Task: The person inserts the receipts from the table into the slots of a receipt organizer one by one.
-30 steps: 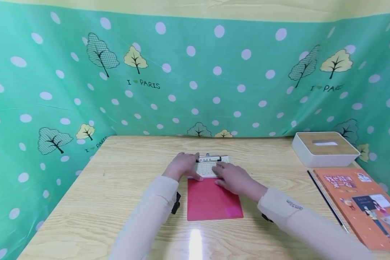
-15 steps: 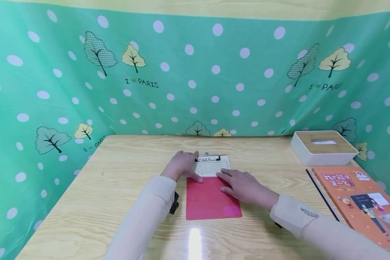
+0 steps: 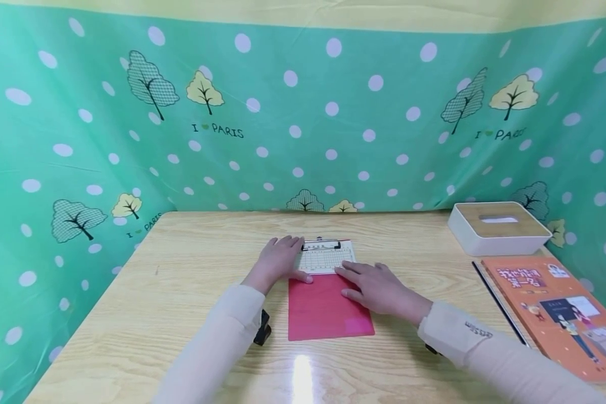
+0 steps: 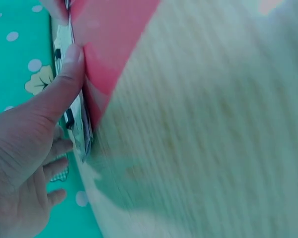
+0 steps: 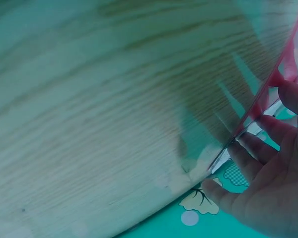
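Observation:
A red clipboard (image 3: 329, 311) lies flat on the wooden table, its metal clip (image 3: 320, 246) at the far end. Under the clip is a small white sheet or pad with a printed grid (image 3: 323, 260), covering the upper part of the board. My left hand (image 3: 276, 261) rests at the left edge of the paper, thumb on its lower left corner, as the left wrist view also shows with the thumb (image 4: 64, 84). At the right edge, my right hand (image 3: 381, 289) touches paper and board with extended fingers.
To the right lie an orange book (image 3: 560, 320) and a thin black stick-like thing (image 3: 500, 303) beside it. A white tissue box with a wooden top (image 3: 500, 227) stands behind them. A green dotted curtain (image 3: 303, 112) hangs around the table's back and sides.
My right hand has drawn back a little to the right and nearer, uncovering more of the grid. My left hand stays at the paper's left edge, shifted only slightly.

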The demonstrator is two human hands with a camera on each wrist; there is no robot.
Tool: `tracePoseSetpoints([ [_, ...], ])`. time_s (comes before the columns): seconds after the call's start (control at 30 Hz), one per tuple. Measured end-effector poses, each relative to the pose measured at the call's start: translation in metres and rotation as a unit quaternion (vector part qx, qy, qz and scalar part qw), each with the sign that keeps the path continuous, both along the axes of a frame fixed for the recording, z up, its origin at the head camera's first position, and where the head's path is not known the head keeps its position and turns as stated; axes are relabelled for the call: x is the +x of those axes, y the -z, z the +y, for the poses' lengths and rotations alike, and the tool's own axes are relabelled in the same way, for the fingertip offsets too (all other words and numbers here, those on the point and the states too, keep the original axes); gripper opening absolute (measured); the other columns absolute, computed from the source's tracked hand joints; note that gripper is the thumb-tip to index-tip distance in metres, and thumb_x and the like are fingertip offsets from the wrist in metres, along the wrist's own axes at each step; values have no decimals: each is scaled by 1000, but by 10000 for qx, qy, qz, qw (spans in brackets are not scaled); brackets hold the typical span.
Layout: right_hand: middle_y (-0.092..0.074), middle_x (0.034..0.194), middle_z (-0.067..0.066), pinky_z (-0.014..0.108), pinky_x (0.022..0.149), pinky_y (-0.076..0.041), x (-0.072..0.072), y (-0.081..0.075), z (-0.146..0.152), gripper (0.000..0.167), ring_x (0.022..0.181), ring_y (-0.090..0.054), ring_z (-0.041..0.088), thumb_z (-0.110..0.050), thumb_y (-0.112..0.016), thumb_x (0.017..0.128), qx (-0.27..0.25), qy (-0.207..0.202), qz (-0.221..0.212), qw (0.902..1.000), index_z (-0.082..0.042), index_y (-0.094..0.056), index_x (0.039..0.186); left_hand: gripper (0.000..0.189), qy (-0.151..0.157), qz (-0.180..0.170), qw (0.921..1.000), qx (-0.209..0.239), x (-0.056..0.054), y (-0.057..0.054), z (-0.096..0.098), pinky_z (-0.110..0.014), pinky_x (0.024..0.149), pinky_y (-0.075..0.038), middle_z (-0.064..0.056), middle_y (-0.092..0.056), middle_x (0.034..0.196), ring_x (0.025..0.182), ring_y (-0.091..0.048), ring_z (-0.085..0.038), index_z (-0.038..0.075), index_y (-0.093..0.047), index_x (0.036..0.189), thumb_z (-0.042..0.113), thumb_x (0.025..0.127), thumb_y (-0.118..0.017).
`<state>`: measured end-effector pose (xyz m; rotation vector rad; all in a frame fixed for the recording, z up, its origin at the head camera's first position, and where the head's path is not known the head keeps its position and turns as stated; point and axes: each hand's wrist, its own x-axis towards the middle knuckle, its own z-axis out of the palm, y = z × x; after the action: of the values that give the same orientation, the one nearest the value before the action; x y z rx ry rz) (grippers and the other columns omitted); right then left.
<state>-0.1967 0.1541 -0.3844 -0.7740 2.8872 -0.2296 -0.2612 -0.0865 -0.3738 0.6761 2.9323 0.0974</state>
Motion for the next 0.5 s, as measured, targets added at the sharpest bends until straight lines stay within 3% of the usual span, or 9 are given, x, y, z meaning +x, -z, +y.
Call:
tracePoseSetpoints([
  [0.27, -45, 155, 13, 69, 109, -28, -2, 1, 1, 57, 142, -42, 35, -38, -62, 101, -22, 13, -15, 10000, -15, -49, 151, 93, -11, 71, 9997, -220, 12, 2, 0, -52, 118, -26, -13, -42, 158, 147, -33, -33, 3, -41, 154, 60, 87, -71],
  [0.5, -45, 155, 14, 69, 108, -29, -1, 1, 4, 57, 141, -42, 36, -37, -62, 101, -105, 9, -17, 9999, -14, -50, 151, 91, 61, 135, 9997, -217, 11, 5, 2, -51, 118, -27, -13, -41, 158, 147, -34, -33, 3, -40, 154, 58, 88, -70],
])
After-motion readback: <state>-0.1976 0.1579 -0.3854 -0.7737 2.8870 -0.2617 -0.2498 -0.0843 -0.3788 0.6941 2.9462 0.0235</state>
